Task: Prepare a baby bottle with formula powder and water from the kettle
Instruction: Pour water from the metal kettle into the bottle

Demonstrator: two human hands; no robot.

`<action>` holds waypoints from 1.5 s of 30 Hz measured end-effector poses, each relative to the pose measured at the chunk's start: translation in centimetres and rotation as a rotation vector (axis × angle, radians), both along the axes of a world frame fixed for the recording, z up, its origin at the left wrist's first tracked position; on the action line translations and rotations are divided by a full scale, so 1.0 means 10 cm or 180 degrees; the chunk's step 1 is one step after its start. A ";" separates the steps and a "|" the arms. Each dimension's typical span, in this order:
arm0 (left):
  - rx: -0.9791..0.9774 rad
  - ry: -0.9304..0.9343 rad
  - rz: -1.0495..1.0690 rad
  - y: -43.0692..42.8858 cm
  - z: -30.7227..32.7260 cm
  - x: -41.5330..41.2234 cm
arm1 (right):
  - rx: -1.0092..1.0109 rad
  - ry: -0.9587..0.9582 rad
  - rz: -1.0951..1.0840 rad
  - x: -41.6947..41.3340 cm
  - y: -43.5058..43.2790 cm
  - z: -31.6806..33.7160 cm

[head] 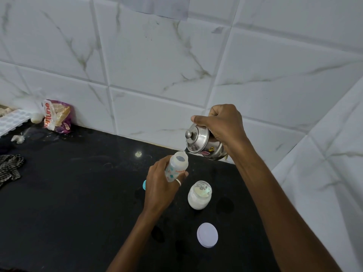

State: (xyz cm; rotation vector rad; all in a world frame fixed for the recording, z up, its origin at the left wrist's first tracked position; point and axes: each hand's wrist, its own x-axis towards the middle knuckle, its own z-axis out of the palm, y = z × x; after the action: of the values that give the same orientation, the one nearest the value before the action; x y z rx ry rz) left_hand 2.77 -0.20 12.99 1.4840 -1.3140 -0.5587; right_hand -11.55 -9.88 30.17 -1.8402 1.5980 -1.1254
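Note:
My left hand (160,185) grips a small clear baby bottle (176,167) with printed patterns, held above the black counter with its open mouth tilted toward the kettle. A steel kettle (204,143) with a knobbed lid is tipped to the left in my right hand (222,124), its spout touching the bottle's rim. A thin stream of water runs into the bottle. An open glass jar of white formula powder (200,195) stands on the counter just right of my left hand. Its round white lid (207,235) lies flat nearer to me.
A teal bottle cap (144,185) peeks out behind my left hand. On the black counter (78,193), at the far left, lie a purple snack packet (58,116), a white ice tray (11,122) and a checked cloth (10,168). Tiled walls close the back and right.

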 end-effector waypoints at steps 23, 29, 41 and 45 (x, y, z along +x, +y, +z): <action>0.0017 0.0026 0.0092 0.00 -0.01 0.05 | -0.0056 0.0018 0.0051 0.06 -0.01 0.03; 0.0027 0.0023 0.0076 0.01 -0.01 0.04 | -0.0037 0.0041 0.0039 0.05 -0.02 0.03; 0.0058 0.0098 0.0121 0.01 0.01 0.03 | -0.0023 -0.0087 0.0036 0.03 -0.02 0.01; 0.0068 0.0084 0.0109 0.01 0.01 0.03 | -0.0014 -0.0121 0.0067 0.03 -0.02 0.02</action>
State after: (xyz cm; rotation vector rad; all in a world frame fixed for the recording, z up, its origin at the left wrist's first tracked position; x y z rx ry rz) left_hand 3.05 -0.12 13.07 1.5089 -1.2635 -0.5698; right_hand -11.26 -10.07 30.33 -1.8232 1.5528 -1.1487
